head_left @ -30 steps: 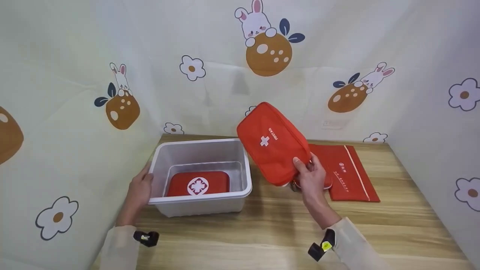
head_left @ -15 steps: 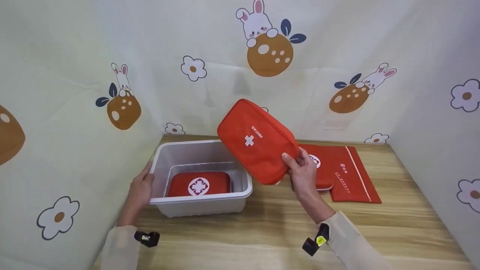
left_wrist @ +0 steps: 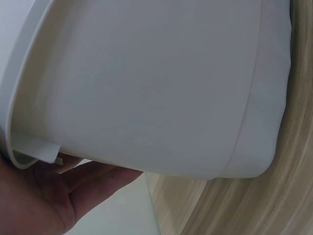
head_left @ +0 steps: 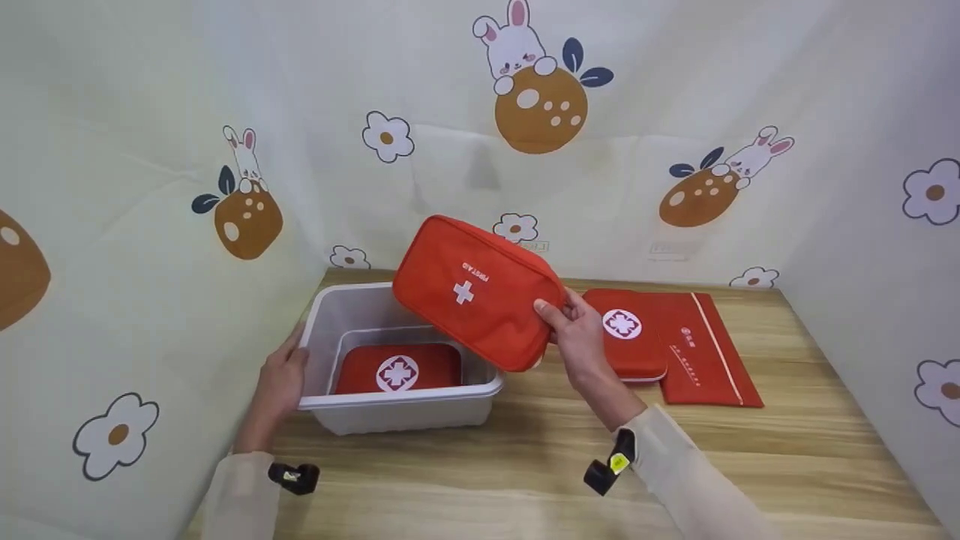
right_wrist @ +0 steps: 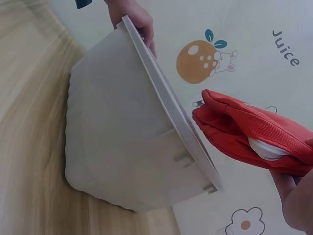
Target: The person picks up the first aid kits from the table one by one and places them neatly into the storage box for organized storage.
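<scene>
My right hand (head_left: 583,337) pinches a red soft first aid pouch (head_left: 476,289) at its right end, thumb on the front. The pouch hangs tilted above the right part of a light grey plastic bin (head_left: 397,412), apart from the table. In the right wrist view the pouch (right_wrist: 244,127) shows its zipper side and a bit of white. My left hand (head_left: 281,381) holds the bin's left rim; the left wrist view shows its fingers (left_wrist: 98,188) curled under that rim. Inside the bin lies a red case (head_left: 364,367) with a white cross emblem.
Right of the bin, a second red case (head_left: 622,352) with a white emblem lies on the wooden table (head_left: 525,480). Beside it is a flat red pouch (head_left: 705,352) with a white stripe. Patterned curtains (head_left: 420,187) enclose the back and sides.
The right hand has carried the first aid pouch leftward, from beside the bin to over its right part, turning it flatter. More of the case on the table now shows. The left hand stays on the rim.
</scene>
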`<action>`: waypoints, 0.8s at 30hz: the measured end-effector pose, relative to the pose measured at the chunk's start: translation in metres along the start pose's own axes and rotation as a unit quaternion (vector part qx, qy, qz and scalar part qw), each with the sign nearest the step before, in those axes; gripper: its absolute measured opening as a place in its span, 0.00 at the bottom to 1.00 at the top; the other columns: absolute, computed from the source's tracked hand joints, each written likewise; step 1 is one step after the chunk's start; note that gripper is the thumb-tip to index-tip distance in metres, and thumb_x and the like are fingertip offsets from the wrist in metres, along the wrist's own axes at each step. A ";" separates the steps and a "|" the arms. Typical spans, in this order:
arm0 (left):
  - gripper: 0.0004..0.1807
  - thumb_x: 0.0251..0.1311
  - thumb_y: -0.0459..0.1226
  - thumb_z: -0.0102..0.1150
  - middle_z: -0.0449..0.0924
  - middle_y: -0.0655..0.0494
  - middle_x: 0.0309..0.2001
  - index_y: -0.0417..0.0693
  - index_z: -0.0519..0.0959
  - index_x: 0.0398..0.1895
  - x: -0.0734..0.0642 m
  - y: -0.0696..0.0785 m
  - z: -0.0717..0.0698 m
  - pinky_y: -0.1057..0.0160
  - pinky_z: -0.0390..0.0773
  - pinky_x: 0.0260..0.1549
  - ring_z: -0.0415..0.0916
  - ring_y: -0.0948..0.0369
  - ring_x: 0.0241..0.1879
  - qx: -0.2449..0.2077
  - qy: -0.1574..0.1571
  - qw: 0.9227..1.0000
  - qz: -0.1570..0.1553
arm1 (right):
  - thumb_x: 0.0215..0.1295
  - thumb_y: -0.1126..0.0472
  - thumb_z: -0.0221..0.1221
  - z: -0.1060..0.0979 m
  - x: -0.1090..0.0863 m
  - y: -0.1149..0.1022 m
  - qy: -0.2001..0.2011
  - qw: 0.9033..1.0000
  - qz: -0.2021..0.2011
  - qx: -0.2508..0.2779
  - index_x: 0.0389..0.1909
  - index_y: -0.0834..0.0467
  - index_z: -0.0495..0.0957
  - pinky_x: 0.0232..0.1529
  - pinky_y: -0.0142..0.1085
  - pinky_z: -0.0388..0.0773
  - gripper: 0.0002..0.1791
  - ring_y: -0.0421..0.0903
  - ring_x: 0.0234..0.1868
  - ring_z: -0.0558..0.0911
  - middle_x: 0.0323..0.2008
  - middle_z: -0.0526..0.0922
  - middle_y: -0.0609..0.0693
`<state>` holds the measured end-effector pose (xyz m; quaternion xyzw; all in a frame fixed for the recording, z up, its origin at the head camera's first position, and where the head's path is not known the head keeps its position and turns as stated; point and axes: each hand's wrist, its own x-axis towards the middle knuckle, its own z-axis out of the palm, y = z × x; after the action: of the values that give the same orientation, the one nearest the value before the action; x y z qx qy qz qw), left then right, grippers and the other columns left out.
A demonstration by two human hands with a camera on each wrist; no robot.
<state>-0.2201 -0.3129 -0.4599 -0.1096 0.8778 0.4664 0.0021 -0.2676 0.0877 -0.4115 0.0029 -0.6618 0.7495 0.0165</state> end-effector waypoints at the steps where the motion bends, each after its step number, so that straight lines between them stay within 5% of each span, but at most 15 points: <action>1: 0.31 0.78 0.40 0.25 0.43 0.42 0.80 0.53 0.42 0.81 0.000 0.000 0.000 0.42 0.46 0.78 0.43 0.43 0.80 0.001 -0.001 1.000 -0.001 | 0.69 0.60 0.62 0.002 0.002 0.001 -0.003 1.000 0.005 0.004 0.68 0.58 0.70 0.46 0.37 0.87 0.28 0.46 0.45 0.88 0.55 0.84 0.60; 10: 0.30 0.78 0.42 0.23 0.41 0.46 0.81 0.60 0.38 0.81 -0.001 0.001 0.000 0.40 0.45 0.78 0.42 0.44 0.80 -0.006 -0.012 1.000 -0.010 | 0.70 0.62 0.60 0.020 0.011 0.012 -0.057 0.996 0.062 0.039 0.71 0.57 0.68 0.48 0.40 0.87 0.29 0.46 0.43 0.88 0.55 0.84 0.58; 24: 0.30 0.78 0.42 0.23 0.42 0.46 0.81 0.57 0.39 0.82 -0.001 0.002 0.001 0.41 0.47 0.78 0.44 0.44 0.80 -0.012 -0.012 1.000 -0.007 | 0.69 0.65 0.60 0.060 0.013 0.020 -0.083 0.996 0.025 -0.008 0.67 0.62 0.71 0.52 0.40 0.86 0.26 0.43 0.44 0.85 0.51 0.85 0.60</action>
<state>-0.2193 -0.3109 -0.4584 -0.1103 0.8710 0.4785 0.0151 -0.2820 0.0263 -0.4233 0.0486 -0.6666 0.7416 -0.0569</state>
